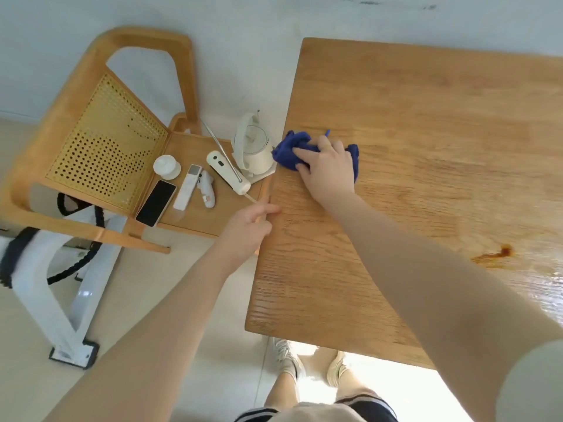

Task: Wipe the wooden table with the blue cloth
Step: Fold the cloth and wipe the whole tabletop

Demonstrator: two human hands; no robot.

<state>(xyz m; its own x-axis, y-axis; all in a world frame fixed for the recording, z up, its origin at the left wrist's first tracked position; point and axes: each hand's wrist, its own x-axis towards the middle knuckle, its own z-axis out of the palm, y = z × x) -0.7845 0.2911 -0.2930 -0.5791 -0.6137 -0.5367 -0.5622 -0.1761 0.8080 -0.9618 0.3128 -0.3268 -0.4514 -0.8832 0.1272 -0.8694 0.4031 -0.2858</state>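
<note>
Lying bunched near the left edge of the wooden table (411, 147), the blue cloth (289, 152) is pressed down by the right hand (327, 169); fingers are spread and slightly bent over it, w/ cloth showing at both sides of the hand. Whether the cloth is really gripped or only pushed flat cannot be told. The left hand (248, 229) is placed at the table's left edge, thumb on top of the wood, other fingers curled under the edge. A dark brown stain (495, 254) is seen on the table at the right, well apart from the cloth.

Just beside the table, at left, a wooden chair (100, 141) w/ perforated cane back is standing. On its seat are laid: a white kettle (253, 150) nearest to the cloth, a white handheld device (227, 172) w/ thin metal rod, a small white controller (207, 190), a white remote (187, 187), a smartphone (156, 203), a white lidded cup (167, 167). Below, feet in light sneakers (310, 360) are seen on the pale floor.
</note>
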